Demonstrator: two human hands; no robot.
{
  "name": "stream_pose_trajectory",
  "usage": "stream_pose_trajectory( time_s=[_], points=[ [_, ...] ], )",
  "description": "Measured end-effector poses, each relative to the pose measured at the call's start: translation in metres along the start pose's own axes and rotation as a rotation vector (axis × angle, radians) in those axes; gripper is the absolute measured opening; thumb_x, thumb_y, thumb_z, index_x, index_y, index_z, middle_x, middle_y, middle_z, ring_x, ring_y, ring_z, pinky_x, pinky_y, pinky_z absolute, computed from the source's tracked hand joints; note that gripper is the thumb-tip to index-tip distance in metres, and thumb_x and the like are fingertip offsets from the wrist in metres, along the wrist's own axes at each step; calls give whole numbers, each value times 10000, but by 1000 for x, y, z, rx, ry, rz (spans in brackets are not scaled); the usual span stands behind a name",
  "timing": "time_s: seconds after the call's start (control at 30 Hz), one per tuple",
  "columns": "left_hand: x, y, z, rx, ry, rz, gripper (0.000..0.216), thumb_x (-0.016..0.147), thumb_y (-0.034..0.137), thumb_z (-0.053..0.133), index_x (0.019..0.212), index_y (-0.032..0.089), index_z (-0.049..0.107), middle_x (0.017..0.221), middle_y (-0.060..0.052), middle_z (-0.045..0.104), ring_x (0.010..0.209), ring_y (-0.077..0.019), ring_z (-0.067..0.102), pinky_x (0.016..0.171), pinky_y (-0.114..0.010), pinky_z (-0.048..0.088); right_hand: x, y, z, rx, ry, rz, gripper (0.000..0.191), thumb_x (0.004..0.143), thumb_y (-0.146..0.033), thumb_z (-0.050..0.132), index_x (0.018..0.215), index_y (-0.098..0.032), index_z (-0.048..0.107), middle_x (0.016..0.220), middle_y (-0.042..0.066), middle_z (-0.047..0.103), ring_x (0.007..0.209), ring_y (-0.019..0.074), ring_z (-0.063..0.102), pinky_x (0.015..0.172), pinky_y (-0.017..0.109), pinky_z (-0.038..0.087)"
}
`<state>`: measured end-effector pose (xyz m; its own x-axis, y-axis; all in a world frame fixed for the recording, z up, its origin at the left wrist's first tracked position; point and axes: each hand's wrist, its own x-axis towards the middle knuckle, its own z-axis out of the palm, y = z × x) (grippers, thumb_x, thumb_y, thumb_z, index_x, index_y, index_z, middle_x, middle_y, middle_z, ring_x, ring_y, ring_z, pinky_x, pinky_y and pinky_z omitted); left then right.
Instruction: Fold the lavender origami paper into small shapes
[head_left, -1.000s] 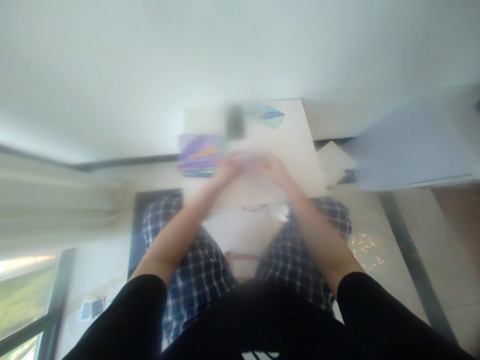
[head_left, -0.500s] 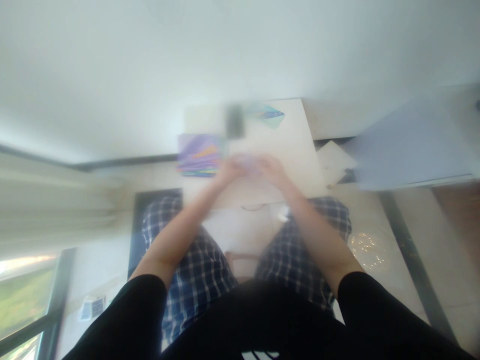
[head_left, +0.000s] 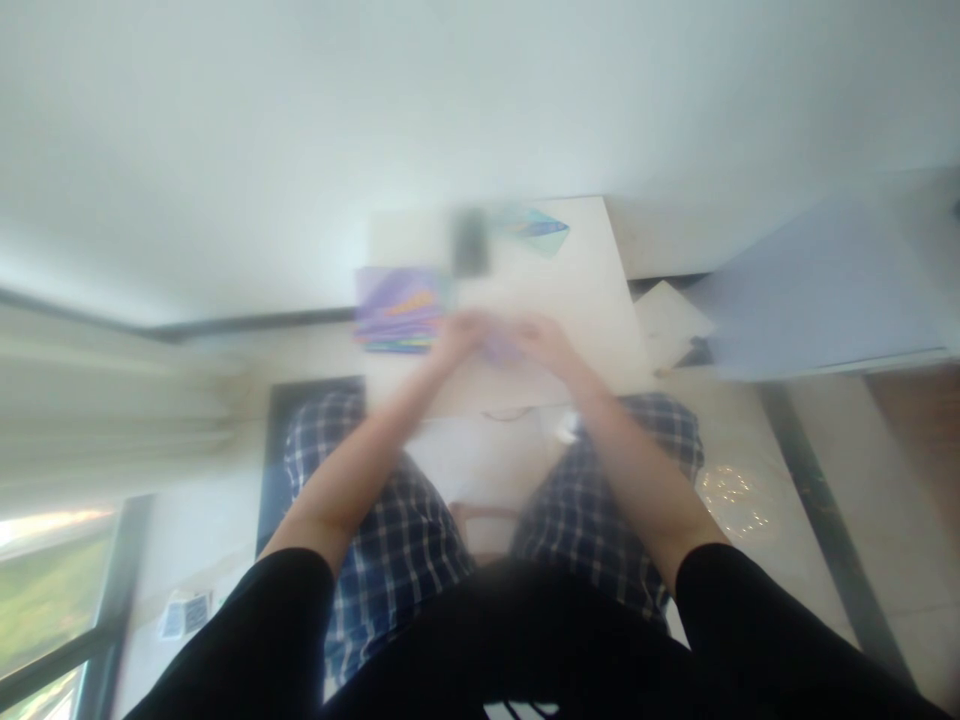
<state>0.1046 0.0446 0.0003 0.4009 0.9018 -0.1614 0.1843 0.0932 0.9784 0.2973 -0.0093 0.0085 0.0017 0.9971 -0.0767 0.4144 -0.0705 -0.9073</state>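
- Person seated, plaid-trousered knees under a small cream-topped surface (head_left: pixel 592 290); both bare forearms reach forward and meet near its middle.
- Left hand (head_left: pixel 459 340) and right hand (head_left: pixel 546 342) close on a small pale lilac sheet of paper (head_left: pixel 501 348) between them, low on the surface; judged to be held at both ends so it can be worked flat against the top.
- Fingers: picture heavily blurred. Both sets look curled inward and touching the lilac sheet; whether they pinch it or just press it down, cannot tell.
- At 9 o'clock of the left hand, just beside it: a purple-and-orange stack of patterned paper squares (head_left: pixel 397 310), overhanging the surface's left edge, within easy reach.
- At 12 o'clock: a dark upright rectangular object (head_left: pixel 470 240), too blurred to name.
- At 1 o'clock, far edge: a teal folded paper shape (head_left: pixel 536 229), set well apart from the hands.
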Motion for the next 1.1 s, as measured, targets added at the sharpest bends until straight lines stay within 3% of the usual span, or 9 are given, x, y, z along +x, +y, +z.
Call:
stream_pose_trajectory(
  time_s=[0.2,0.57,1.1],
  points=[
    [0,4,-1,-2,35,-38,462,680,557,772,889,147,738,944,-97,775,865,-228,711,730,-309,574,-2,-5,0,37,-74,16,220,850,-338,621,936,-175,743,983,65,790,900,213,731,875,373,562],
    [-1,7,2,-25,16,-38,443,676,534,753,891,147,729,891,-64,769,804,-189,705,656,-256,565,-1,-3,0,1,-52,8,270,904,-401,607,907,-170,748,911,51,783,871,202,716,872,354,552],
    [-1,3,1,-52,-3,-34,437,701,520,762,921,145,716,919,-74,766,829,-207,718,677,-288,589,-1,-6,-1,-16,-54,14,197,894,-312,599,861,-173,734,862,39,770,822,192,704,842,343,532]
  ],
)
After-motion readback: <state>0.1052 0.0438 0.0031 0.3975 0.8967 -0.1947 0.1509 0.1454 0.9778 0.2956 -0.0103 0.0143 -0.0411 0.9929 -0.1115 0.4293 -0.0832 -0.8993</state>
